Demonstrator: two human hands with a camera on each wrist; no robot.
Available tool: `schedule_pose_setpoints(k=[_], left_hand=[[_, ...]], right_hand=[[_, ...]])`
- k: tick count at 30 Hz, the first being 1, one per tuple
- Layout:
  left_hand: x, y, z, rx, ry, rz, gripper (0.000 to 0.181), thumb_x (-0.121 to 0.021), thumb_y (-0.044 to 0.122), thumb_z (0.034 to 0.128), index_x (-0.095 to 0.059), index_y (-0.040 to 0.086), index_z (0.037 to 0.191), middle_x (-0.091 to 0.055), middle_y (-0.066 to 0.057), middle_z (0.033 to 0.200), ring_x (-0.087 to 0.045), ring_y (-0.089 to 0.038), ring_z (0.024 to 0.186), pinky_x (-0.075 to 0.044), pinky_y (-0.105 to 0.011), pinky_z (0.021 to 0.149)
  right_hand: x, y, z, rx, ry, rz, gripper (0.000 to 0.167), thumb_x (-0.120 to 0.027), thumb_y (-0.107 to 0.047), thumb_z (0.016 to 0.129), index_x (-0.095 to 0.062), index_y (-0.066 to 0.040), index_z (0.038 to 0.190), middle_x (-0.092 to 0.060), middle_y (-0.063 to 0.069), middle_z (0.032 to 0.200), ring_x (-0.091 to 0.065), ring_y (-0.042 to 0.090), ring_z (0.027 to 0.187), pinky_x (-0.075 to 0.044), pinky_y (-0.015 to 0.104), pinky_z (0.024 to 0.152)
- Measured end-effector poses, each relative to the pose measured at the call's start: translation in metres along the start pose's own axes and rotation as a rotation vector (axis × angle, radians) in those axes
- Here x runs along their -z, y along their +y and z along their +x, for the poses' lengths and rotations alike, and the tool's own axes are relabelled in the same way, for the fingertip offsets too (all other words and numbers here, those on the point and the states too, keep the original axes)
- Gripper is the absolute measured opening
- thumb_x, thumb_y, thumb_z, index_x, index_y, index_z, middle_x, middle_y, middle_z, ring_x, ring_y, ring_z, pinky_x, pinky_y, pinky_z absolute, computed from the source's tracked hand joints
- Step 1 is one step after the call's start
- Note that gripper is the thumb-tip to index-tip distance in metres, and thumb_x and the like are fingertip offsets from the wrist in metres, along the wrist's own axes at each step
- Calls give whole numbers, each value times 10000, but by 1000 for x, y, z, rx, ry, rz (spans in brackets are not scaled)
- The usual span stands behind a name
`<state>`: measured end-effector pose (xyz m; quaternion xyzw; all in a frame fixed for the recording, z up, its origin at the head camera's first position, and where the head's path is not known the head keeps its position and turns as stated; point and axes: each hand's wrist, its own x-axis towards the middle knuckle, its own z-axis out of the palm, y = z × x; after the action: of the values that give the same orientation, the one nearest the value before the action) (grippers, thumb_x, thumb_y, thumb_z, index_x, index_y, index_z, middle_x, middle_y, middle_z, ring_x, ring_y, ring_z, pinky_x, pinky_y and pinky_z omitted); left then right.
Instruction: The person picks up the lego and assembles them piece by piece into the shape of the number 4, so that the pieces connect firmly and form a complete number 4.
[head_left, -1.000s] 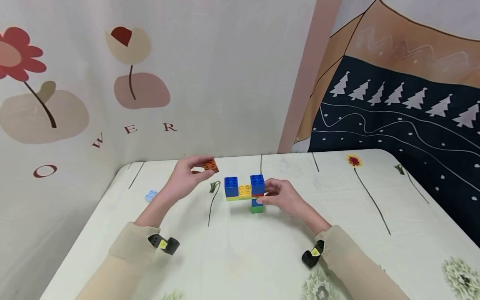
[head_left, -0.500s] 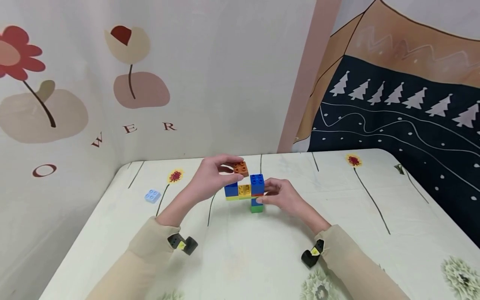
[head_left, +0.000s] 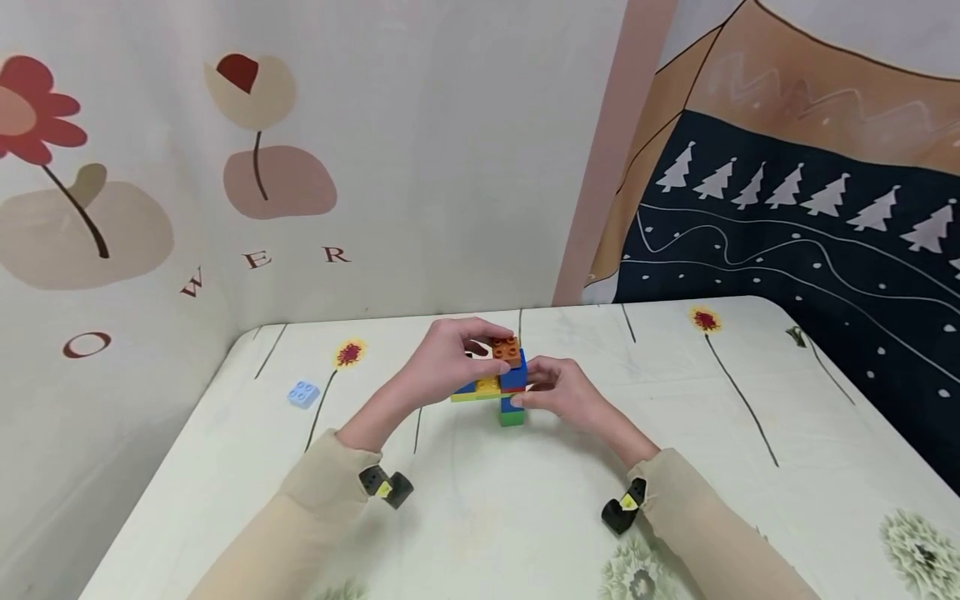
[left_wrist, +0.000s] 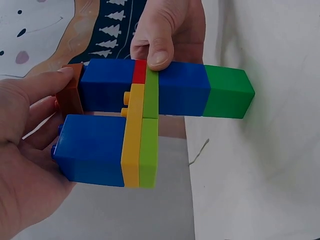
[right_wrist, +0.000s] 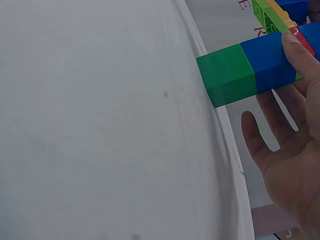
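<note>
My left hand (head_left: 450, 360) pinches an orange-brown building brick (head_left: 506, 350) between thumb and fingers. That brick sits against the studded top of a tall blue brick (left_wrist: 107, 85); whether it is pressed fully down I cannot tell. Below come a thin red piece (left_wrist: 139, 71), lime green pieces (left_wrist: 149, 150), another blue brick (left_wrist: 183, 89) and a green brick (left_wrist: 230, 91) at the base. A yellow piece (left_wrist: 133, 140) extends sideways and carries a second blue brick (left_wrist: 92, 150), partly hidden by my left hand in the head view. My right hand (head_left: 566, 396) grips the stack around its red and lime layer.
A light blue brick (head_left: 303, 394) lies on the left of the table, which has a white flower-printed cloth (head_left: 465, 500). A pale printed curtain (head_left: 420, 167) hangs behind the table, with a dark tree-patterned part (head_left: 787, 233) at the right.
My left hand has carried the orange-brown brick rightward, over the left blue brick, to the top of the right-hand blue brick. My right hand has kept its grip on the stack.
</note>
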<state>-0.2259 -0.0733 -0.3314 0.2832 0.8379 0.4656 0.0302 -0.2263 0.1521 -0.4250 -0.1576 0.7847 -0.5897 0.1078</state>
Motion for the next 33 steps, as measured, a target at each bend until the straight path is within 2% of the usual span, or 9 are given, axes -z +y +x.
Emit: schedule_pose_setpoints(k=[8,14,17,25,33], left_hand=[[-3,3,2,10,7,9,366,-844,110,857,-759,51,1208,-752,-75,1116,-714,-180,844,-597,-299,750],[-5,2,3,-48,29,24,359,-851,89,847,-765,33,1192,-757,-74,1099,-709,-196,974,-595,-280,784],[-6,2,3,-76,33,35,356,-850,74,844,-764,21,1186,-758,-77,1089,-706,-201,986,-594,-271,776],[-6,2,6,-138,9,65,350,-853,53,835,-763,-3,1168,-757,-73,1050,-708,-192,974,-592,-251,743],[-5,3,7,-129,-19,87,347,-851,47,837,-760,-17,1166,-751,-65,1036,-694,-181,954,-593,-249,753]], right_hand=[[-1,-1,0,13,4,-9,327,-796,-117,912,-680,4,1193,-751,124,1123,-713,275,1063,-555,402,934],[-1,-2,0,16,13,-14,324,-800,-91,903,-684,10,1188,-751,129,1121,-715,272,1059,-556,391,927],[-1,-2,-1,7,9,-7,329,-801,-98,903,-682,12,1189,-749,132,1127,-713,275,1066,-557,395,937],[2,-3,-2,12,-7,7,348,-794,-128,915,-679,7,1215,-752,121,1132,-706,271,1097,-559,381,947],[3,-6,-1,10,-33,-40,361,-799,-153,914,-686,-34,1236,-749,89,1142,-705,254,1090,-561,398,948]])
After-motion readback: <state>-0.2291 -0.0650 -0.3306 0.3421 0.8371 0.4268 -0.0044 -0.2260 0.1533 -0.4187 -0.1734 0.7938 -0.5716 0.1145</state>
